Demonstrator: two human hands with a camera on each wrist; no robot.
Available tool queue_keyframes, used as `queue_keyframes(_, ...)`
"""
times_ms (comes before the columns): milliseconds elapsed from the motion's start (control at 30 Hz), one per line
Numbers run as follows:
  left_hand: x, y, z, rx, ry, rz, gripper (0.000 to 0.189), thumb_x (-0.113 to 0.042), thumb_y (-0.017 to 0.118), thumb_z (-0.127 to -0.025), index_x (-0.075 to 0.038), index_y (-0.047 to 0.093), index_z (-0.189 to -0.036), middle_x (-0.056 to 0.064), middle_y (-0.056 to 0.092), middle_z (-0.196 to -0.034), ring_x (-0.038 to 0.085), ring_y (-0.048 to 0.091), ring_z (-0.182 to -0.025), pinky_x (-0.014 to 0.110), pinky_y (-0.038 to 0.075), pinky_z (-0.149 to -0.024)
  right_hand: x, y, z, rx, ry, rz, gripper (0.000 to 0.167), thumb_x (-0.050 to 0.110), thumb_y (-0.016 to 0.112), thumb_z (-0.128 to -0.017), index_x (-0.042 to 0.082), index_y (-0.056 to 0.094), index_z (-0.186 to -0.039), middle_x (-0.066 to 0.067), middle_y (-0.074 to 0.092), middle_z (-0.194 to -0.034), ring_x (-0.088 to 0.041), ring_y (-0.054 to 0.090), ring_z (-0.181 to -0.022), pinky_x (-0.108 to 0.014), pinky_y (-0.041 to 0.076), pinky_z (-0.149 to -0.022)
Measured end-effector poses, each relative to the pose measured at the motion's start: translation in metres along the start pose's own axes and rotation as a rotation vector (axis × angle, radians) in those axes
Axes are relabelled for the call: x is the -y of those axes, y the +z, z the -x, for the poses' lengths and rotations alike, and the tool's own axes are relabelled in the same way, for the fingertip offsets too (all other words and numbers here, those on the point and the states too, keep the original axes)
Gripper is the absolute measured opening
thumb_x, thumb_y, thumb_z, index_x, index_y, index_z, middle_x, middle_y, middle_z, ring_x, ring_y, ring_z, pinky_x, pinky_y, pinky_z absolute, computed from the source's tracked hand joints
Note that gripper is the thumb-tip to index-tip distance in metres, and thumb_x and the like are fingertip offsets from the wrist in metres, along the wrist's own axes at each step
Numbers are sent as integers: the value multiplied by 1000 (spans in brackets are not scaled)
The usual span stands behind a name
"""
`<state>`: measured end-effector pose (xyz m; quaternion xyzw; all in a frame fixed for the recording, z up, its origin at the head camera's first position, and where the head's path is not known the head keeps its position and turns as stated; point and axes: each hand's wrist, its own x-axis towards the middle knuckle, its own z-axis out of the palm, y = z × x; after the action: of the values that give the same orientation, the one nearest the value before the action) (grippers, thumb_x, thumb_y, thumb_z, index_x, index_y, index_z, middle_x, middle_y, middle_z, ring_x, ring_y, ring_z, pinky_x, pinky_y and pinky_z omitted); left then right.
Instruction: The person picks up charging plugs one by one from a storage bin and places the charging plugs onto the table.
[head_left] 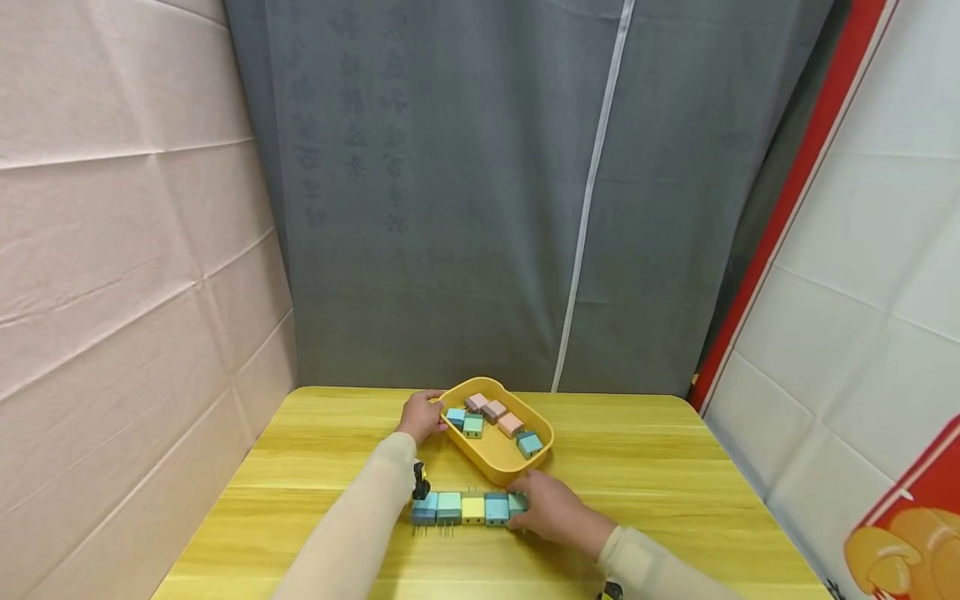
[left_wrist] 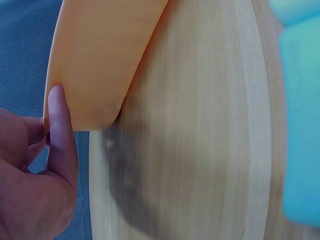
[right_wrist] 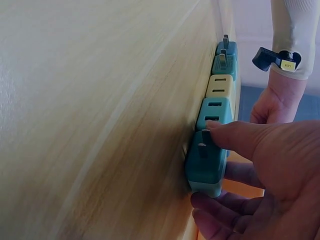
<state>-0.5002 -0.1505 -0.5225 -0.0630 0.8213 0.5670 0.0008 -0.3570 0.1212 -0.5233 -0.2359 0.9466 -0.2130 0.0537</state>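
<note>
A yellow tray (head_left: 498,457) carries several pink, blue and green plug-in chargers. My left hand (head_left: 422,417) pinches its rim at the left end; in the left wrist view the thumb (left_wrist: 61,115) lies along the tray's outer wall (left_wrist: 95,65). In front of the tray, a row of chargers stands side by side: a blue one (head_left: 424,510), a green one (head_left: 449,508), a yellow one (head_left: 473,510) and another blue one (head_left: 497,510). At the row's right end my right hand (head_left: 558,510) grips a green charger (right_wrist: 206,165) between thumb and fingers, its prongs facing the near side.
The wooden table (head_left: 637,467) reaches back to a grey curtain (head_left: 450,208). Pale cloth (head_left: 135,292) hangs at the left, a white panel (head_left: 847,333) with a red border at the right. A dark wrist device (head_left: 421,482) sits on the left sleeve, overlapping the row's left end.
</note>
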Motion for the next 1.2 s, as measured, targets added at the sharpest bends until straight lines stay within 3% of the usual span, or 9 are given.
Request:
queue_keyframes(167,2,1,-4,3,-4,10,41,-9,60,-114,-3,63,-154,19,68,-104,18,67,-70,37,69,-77,0,0,2,-4,1,0,50,31,98,-85,7,80,-125,-3,70,-113,-12,62,-95,-40,60,-89)
queue_keyframes(367,6,2,-7,9,19,13,40,-9,61,-114,-1,64,-153,19,68,-103,17,67,-68,37,70,-74,2,-4,4,-39,19,-21,50,39,97,-87,8,79,-123,-5,69,-118,-19,67,-102,-48,62,-95)
queue_keyframes(600,7,2,-9,1,27,3,39,-8,61,-114,0,65,-152,19,69,-102,17,68,-69,39,70,-76,-6,-11,1,-119,65,-68,37,38,93,-92,8,77,-107,-3,69,-105,-15,64,-89,-44,62,-82)
queue_keyframes(933,8,1,-9,4,19,1,39,-9,61,-114,-2,65,-152,20,69,-106,19,68,-70,37,69,-74,-11,-29,-5,-194,-27,-122,20,24,89,-97,16,71,-91,8,63,-85,-10,57,-75,-29,53,-65)
queue_keyframes(1067,8,0,-8,5,1,6,39,-11,61,-115,-5,65,-153,18,67,-103,17,66,-68,36,69,-74,-18,-37,-15,-191,-111,-126,15,17,87,-98,11,73,-100,5,65,-91,-13,60,-81,-30,56,-69)
queue_keyframes(1200,6,-1,-5,7,8,10,39,-12,60,-115,-6,65,-154,18,65,-101,17,65,-67,36,69,-75,-28,-48,-32,-181,-156,-40,20,11,86,-97,4,75,-112,-4,68,-103,-20,65,-90,-38,61,-79)
